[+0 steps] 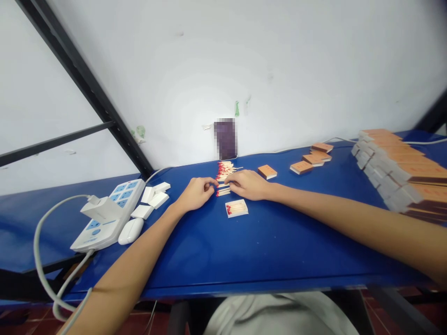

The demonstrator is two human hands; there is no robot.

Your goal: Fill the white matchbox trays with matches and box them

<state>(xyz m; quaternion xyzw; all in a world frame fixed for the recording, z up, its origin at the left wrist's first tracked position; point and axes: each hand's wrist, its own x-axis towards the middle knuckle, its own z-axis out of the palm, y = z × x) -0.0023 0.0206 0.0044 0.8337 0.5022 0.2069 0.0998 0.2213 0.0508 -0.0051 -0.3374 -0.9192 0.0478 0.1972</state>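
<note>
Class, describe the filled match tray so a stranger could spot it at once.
On the blue table, the left hand and right hand meet at a loose pile of matches. Just nearer the camera lies a small white tray. Unlike the plain white boxes by the power strip, it is packed with red-tipped matches.

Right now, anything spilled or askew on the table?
Yes: loose matches lie heaped on the blue table by the wall, a few sticks jutting out askew. Left grip and right grip pinch a small bundle beside the heap. Nothing looks damaged.
</note>
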